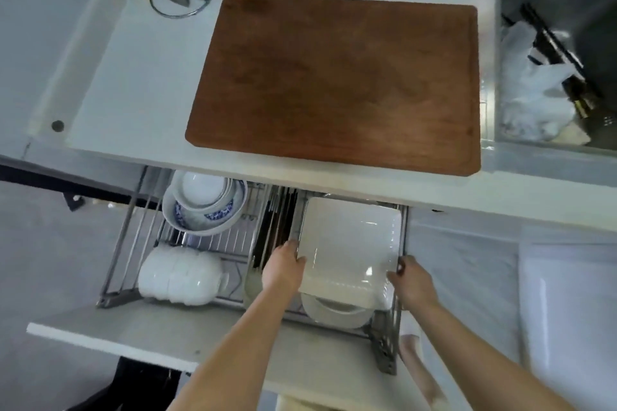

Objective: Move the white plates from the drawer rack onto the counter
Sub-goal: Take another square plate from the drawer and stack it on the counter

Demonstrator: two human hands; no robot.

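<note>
White square plates (350,243), stacked in the right compartment of the drawer rack (387,344), gripped at opposite edges by left hand (283,272) and right hand (412,282), fingers pinching the rims for a balanced lift to the bench (140,77).

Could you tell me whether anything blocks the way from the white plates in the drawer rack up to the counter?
The stack of white square plates is gripped by the left hand and right hand. The white counter's front edge overhangs the stack's far end, and the brown wooden cutting board covers the counter directly above.
</note>
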